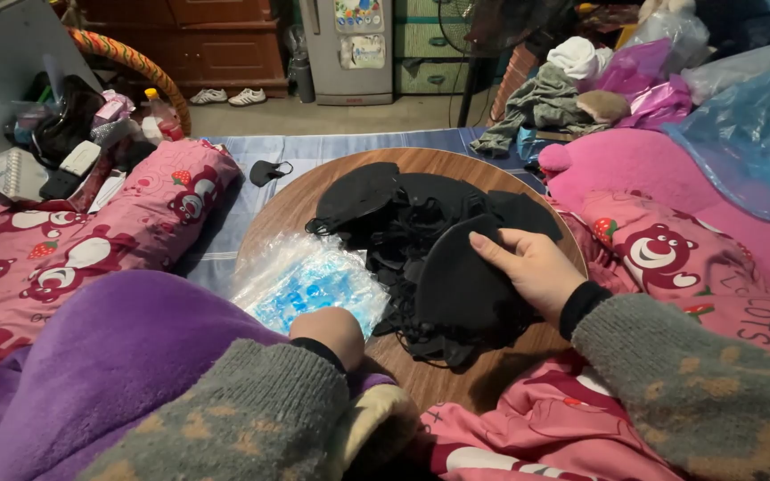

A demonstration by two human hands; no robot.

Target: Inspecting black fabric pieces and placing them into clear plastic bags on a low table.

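Two hands are seen: left hand, right hand. One round wooden tray, one clear plastic bag, one stray black mask, two white shoes are counted. Heaped masks: number cannot be told.

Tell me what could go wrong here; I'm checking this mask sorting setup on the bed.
1. The black masks are heaped with ear loops tangled, so lifting the one under the right hand may drag others along.
2. The round wooden board rests on soft bedding and could tip.
3. The left hand presses on slippery plastic bags at the board's edge; they might slide off.
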